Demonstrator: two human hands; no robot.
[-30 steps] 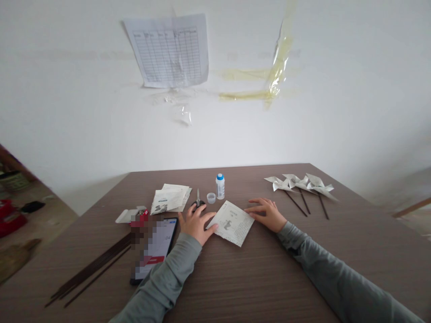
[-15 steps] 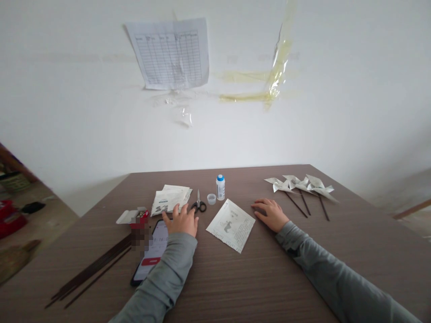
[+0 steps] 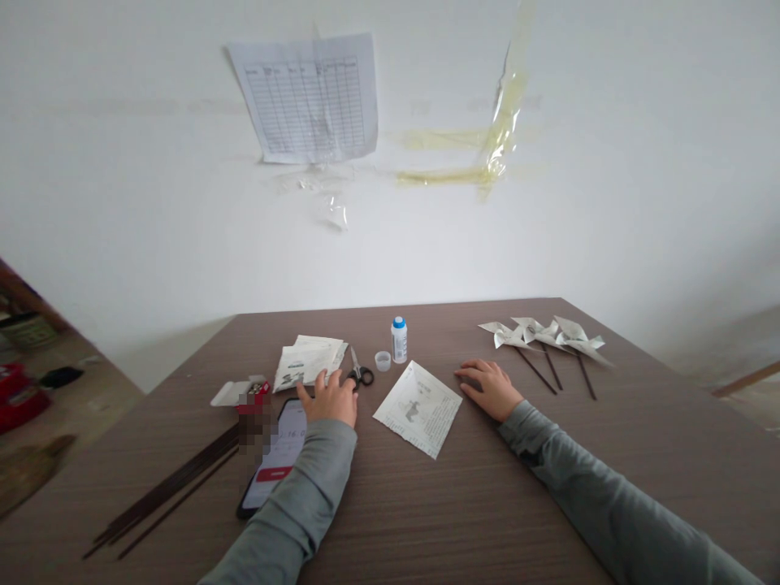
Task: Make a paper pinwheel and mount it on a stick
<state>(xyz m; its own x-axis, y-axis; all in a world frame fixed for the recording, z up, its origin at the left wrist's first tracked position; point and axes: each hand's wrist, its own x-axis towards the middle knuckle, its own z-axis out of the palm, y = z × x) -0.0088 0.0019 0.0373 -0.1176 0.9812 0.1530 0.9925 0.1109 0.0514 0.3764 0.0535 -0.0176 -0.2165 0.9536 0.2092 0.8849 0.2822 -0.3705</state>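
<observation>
My left hand (image 3: 332, 400) lies on the table with fingers spread, its tips touching the black handles of the scissors (image 3: 358, 372) and the edge of a stack of printed paper squares (image 3: 308, 360). A single printed paper square (image 3: 418, 408) lies between my hands, touched by neither. My right hand (image 3: 489, 387) rests flat on the brown table (image 3: 426, 504) just right of that square, fingers loosely extended and holding nothing.
A small white glue bottle with a blue collar (image 3: 398, 339) and its loose cap (image 3: 383, 360) stand behind the paper. A phone (image 3: 277, 455), a small red-and-white box (image 3: 242, 392) and dark thin sticks (image 3: 164, 491) lie at left. Three paper pinwheels on sticks (image 3: 548, 335) lie at right.
My left hand has left the single paper square and moved left and back to the scissors. My right hand pulled slightly right off the square. The scissors have tilted a little.
</observation>
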